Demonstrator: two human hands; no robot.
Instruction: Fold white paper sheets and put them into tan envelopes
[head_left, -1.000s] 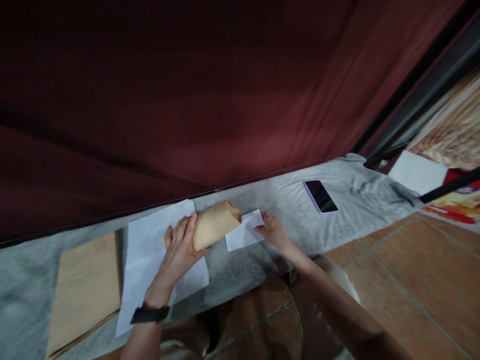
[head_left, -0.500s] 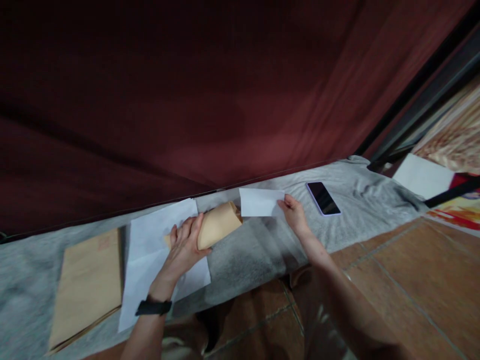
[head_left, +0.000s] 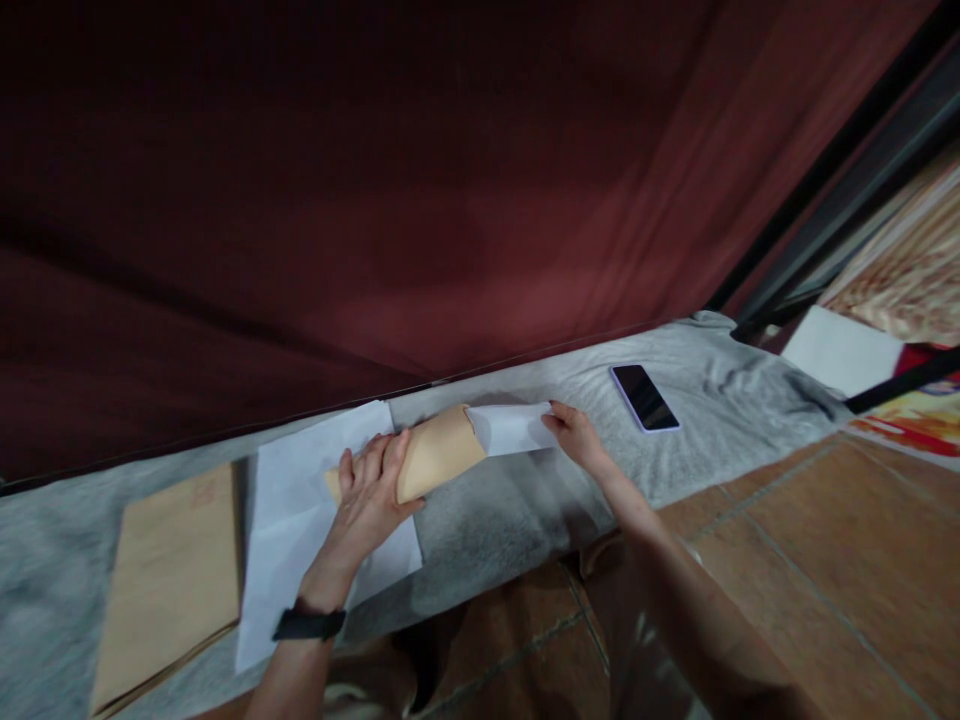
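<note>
My left hand (head_left: 375,490) is wrapped over a brown paper envelope (head_left: 439,450), which bulges and has its mouth facing right. Between the thumb and fingers of my right hand (head_left: 574,432) is the right end of a folded white paper (head_left: 517,428). The paper's left end is inside the envelope's mouth, so that part is hidden. Under my left hand and the envelope lie white paper sheets (head_left: 289,540) with crease lines. A stack of brown envelopes (head_left: 169,580) rests to the left of the sheets.
A grey cloth (head_left: 487,540) covers the narrow surface. On it, right of my right hand, lies a phone (head_left: 645,397) with a purple edge. A dark red curtain (head_left: 450,220) hangs behind. Brown floor tiles (head_left: 810,540) are in front, and a dark metal frame stands at right.
My right hand has moved left and slightly down, and the white paper's left end has gone into the envelope's mouth. My left hand has kept its hold on the envelope.
</note>
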